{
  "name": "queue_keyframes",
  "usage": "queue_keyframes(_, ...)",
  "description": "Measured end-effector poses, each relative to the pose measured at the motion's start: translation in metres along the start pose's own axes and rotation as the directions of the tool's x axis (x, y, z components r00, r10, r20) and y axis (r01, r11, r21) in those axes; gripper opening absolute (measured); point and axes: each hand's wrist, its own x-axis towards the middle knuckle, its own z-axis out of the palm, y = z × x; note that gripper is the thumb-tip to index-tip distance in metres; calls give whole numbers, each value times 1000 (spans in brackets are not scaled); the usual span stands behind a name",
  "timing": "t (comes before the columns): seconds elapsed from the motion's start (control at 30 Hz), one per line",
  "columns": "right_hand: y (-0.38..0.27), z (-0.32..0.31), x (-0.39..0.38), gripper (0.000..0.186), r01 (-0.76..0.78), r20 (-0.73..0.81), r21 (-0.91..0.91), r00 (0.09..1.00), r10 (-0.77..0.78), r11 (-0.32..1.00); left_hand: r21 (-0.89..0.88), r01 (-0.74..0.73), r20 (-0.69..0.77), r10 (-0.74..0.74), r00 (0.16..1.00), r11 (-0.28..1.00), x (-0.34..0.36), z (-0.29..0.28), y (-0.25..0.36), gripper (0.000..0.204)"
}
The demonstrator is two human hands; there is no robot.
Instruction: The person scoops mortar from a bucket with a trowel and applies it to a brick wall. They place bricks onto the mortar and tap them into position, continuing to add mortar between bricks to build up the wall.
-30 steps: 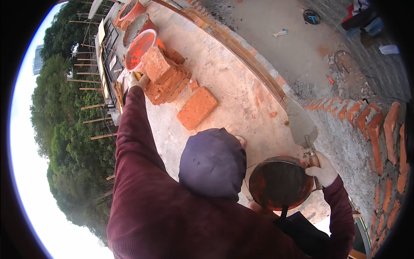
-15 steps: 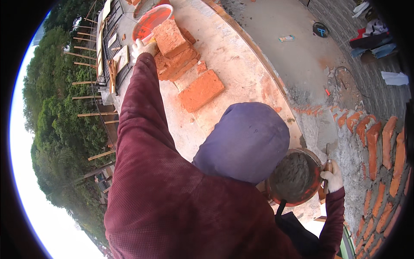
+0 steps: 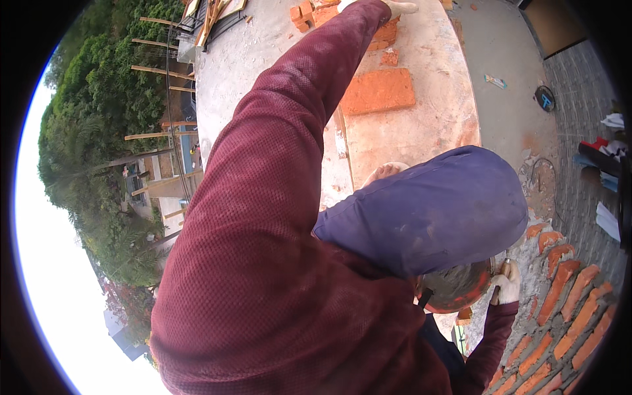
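My left arm reaches far ahead to the upper edge. There my left hand (image 3: 403, 8), in a pale glove, is at a stack of orange bricks (image 3: 385, 34); the sleeve and picture edge hide most of its fingers. Nearer lies a single brick (image 3: 378, 91) with a small broken piece (image 3: 390, 57) beyond it. At the lower right my gloved right hand (image 3: 507, 288) is closed round the wooden handle of a trowel (image 3: 506, 267), whose blade I cannot make out. Beside that hand stands a round orange tub (image 3: 461, 303) of grey mortar (image 3: 459, 280), partly covered by my knee.
A brick wall with mortar joints (image 3: 559, 309) rises at the lower right. My bent leg (image 3: 428, 210) and bare foot (image 3: 385, 172) are in the middle. Wooden poles (image 3: 151, 136) stick out over the left edge before trees. Small bricks (image 3: 302, 16) lie at the top.
My view has turned and leaned forward, so the bricks appear higher and further right. My left arm stretches toward the top edge. My knee now covers more of the mortar tub; the right hand keeps its grip.
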Motion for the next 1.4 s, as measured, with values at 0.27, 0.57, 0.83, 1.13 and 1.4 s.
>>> queue_keyframes(0.27,0,-30,7,34,195,-84,-343,968,-236,919,-325,-206,-93,185,978,923,24,-3,-36,121)
queue_keyframes(0.57,-130,38,10,41,218,-97,-142,968,-233,965,-629,-420,261,687,678,654,-79,61,24,130)
queue_keyframes(0.83,-188,95,39,53,460,-105,-315,853,-512,830,50,-865,429,772,470,499,-69,109,10,124)
queue_keyframes(1.13,-161,96,75,57,433,-12,-394,880,-475,811,99,-736,-374,710,596,670,-2,27,-15,75)
queue_keyframes(1.4,-136,49,57,54,318,-88,-482,910,-406,817,70,-342,-231,348,909,937,127,6,-117,72)
